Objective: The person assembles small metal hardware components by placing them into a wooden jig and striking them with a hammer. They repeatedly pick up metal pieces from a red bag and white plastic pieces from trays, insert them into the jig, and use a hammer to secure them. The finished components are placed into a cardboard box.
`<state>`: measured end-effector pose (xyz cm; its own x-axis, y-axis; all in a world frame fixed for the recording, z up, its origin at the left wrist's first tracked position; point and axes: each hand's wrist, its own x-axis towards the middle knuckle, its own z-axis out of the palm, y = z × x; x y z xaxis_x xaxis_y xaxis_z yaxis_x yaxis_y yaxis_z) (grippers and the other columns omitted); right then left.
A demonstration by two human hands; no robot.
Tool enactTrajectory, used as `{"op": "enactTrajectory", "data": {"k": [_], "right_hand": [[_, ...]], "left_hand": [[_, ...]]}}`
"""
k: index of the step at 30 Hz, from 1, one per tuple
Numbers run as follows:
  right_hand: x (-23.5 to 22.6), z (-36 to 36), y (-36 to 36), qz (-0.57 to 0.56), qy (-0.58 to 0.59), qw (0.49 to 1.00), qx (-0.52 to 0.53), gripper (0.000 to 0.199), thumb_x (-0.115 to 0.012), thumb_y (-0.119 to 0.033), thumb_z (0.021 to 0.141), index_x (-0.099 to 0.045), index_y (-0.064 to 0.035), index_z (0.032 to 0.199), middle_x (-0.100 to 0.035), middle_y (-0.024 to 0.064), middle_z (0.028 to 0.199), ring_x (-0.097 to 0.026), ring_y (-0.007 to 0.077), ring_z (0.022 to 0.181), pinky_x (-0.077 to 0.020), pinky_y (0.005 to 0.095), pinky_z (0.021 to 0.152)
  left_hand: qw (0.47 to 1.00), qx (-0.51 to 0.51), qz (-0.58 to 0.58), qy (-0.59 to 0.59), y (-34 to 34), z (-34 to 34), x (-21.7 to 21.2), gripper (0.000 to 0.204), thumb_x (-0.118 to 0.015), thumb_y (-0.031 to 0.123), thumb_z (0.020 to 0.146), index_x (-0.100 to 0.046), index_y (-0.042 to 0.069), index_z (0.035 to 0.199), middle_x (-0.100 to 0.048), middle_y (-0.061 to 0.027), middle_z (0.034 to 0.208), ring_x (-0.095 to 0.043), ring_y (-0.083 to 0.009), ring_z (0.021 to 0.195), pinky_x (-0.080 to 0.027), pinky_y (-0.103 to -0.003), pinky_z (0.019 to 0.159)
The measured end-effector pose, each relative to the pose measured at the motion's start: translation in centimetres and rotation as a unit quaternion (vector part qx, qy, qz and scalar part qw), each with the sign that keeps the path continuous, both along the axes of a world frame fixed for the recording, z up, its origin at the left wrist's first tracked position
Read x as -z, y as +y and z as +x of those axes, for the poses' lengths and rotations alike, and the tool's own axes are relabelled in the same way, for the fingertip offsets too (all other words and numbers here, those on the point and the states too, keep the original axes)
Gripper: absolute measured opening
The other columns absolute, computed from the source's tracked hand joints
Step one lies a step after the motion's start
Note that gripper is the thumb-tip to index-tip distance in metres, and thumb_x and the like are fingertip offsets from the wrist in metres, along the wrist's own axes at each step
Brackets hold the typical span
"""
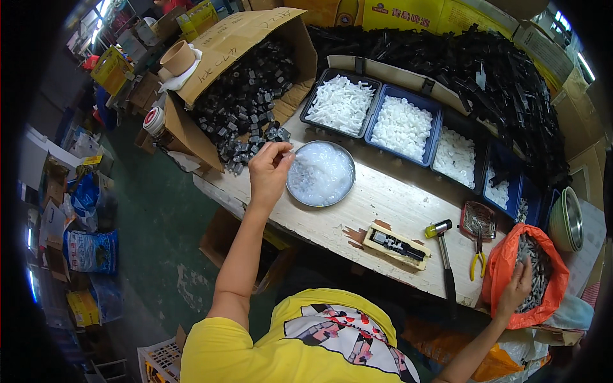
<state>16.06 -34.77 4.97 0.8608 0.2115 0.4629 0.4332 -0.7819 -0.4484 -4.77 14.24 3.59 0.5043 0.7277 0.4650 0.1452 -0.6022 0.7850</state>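
A worker in a yellow shirt (pixel 255 354) is spreading both arms along a bench. The left hand (pixel 268 172) is pinching thumb and fingertips together at the near rim of a round dish (pixel 319 205), whose glossy whitish contents (pixel 329 169) are lying just to its right; whether it is holding anything, I cannot tell. The right hand (pixel 518 290) is resting half-open fingers over grey pieces (pixel 541 268) in an orange bag (pixel 502 255), its grasp unclear. Keeping the pinch light and taking few pieces would likely be serving best. The left forearm is stretching forward, wrist bending; the right is reaching outward.
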Motion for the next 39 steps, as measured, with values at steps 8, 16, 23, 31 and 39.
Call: {"op": "enactTrajectory", "data": {"k": [8, 16, 23, 31, 39], "right_hand": [[-0.1, -6.5, 15.0, 0.039, 0.053, 0.94, -0.335, 0.019, -0.062, -0.003, 0.079, -0.062, -0.0023, 0.098, -0.062, 0.0051, 0.076, -0.05, 0.0153, 0.063, -0.0377, 0.0282, 0.059], [-0.1, -7.7, 18.2, 0.056, 0.079, 0.909, -0.405, 0.016, -0.061, -0.009, 0.081, -0.06, -0.0036, 0.096, -0.059, 0.0078, 0.072, -0.052, 0.0218, 0.062, -0.0338, 0.0316, 0.064], [0.1, -7.7, 18.2, 0.057, 0.108, 0.902, -0.415, 0.016, -0.061, -0.01, 0.081, -0.06, -0.0035, 0.096, -0.059, 0.0075, 0.07, -0.051, 0.0207, 0.061, -0.0335, 0.0312, 0.063], [1.1, -6.6, 16.7, 0.164, 0.496, 0.748, -0.408, 0.019, -0.054, -0.012, 0.088, -0.058, -0.0014, 0.103, -0.054, 0.0009, 0.065, -0.048, 0.0061, 0.058, -0.0382, 0.0213, 0.05], [1.1, -6.1, 13.6, 0.226, 0.574, 0.746, -0.252, 0.009, -0.053, -0.013, 0.089, -0.053, -0.0037, 0.087, -0.049, -0.0033, 0.062, -0.044, 0.0026, 0.055, -0.0328, 0.0168, 0.049]], "left_hand": [[0.878, 0.29, -0.368, -0.095, -9.1, 2.1, 0.0, 0.01, -0.06, -0.002, 0.08, -0.06, -0.003, 0.089, -0.055, -0.0039, 0.083, -0.058, -0.011, 0.07, -0.048, -0.023, 0.06], [0.867, 0.356, -0.346, -0.039, -12.3, 2.9, 0.3, 0.01, -0.063, -0.003, 0.077, -0.061, -0.002, 0.087, -0.055, -0.0046, 0.087, -0.056, -0.0102, 0.073, -0.047, -0.02, 0.064], [0.921, 0.367, -0.124, -0.048, -13.2, 3.1, 0.0, 0.013, -0.064, -0.005, 0.073, -0.062, -0.001, 0.085, -0.058, -0.0062, 0.083, -0.057, -0.0126, 0.073, -0.046, -0.023, 0.062], [0.889, 0.456, -0.013, -0.032, -13.3, 3.6, 0.4, 0.02, -0.065, -0.008, 0.069, -0.064, 0.001, 0.087, -0.061, -0.0092, 0.085, -0.058, -0.0214, 0.077, -0.046, -0.027, 0.066], [0.92, 0.385, 0.027, 0.07, -14.1, 4.3, 2.1, 0.031, -0.071, 0.01, 0.067, -0.063, 0.007, 0.097, -0.059, -0.0054, 0.097, -0.05, -0.0226, 0.095, -0.033, -0.034, 0.082]]}}
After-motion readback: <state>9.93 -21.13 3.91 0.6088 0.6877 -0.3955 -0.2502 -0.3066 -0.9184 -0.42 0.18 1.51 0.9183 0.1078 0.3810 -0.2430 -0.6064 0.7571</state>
